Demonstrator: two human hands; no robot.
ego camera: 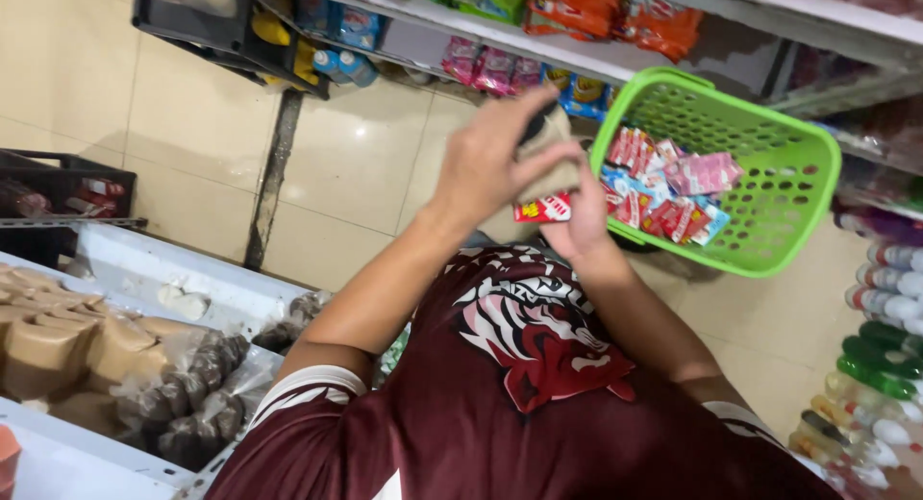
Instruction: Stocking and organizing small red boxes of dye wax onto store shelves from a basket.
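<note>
I see left hand (pixel 486 163) closed on a tan packet (pixel 550 154) | right hand (pixel 580 226) pinching red sachets (pixel 543 209), grip partly hidden | green basket (pixel 769 187) just beside.

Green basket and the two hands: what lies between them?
Nothing: in the head view, the hands with the small red packet overlap the green basket's rim.

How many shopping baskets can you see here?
1. The green plastic basket sits on the floor below the shelves, just beyond the left hand and right hand, with small sachets inside. Others may be hidden out of view.
</note>
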